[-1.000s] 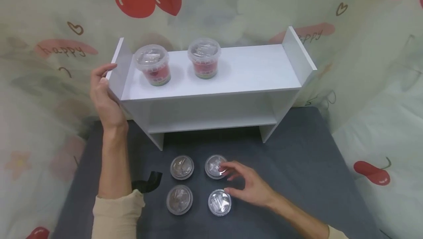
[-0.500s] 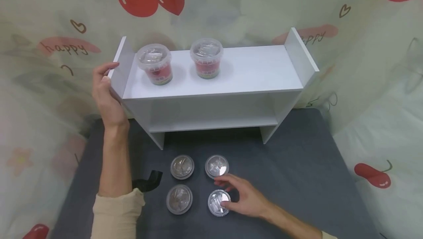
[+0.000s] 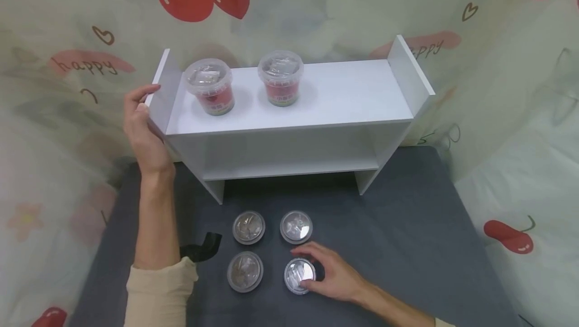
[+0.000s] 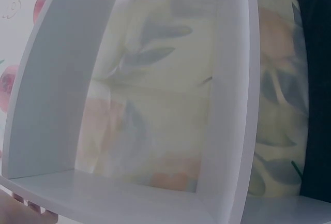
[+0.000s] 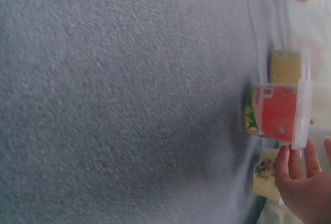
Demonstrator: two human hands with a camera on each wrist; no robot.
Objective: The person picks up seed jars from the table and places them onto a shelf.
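Observation:
My left hand (image 3: 147, 133) grips the left side panel of the white shelf unit (image 3: 353, 93); its fingertips show in the left wrist view. My right hand (image 3: 332, 271) reaches round the near right plastic tub (image 3: 298, 271), its thumb over the clear lid and its fingers along the far side. In the right wrist view this tub has a red label (image 5: 279, 110), and fairly straight, spread fingers (image 5: 295, 167) meet the lid's edge. Whether they press on it, I cannot tell. Three more tubs stand close by: far right (image 3: 296, 226), far left (image 3: 249, 227) and near left (image 3: 245, 271).
Two red-labelled tubs, the left one (image 3: 212, 88) and the right one (image 3: 281, 78), stand on the shelf's top board. A black strap-like object (image 3: 203, 247) lies by the left forearm. Dark grey cloth (image 3: 407, 226) covers the table. Cherry-printed fabric (image 3: 339, 10) hangs behind.
My right hand has moved down from the far right tub to the near right one, and its thumb and fingers have come round the lid. The left hand keeps its hold on the shelf panel.

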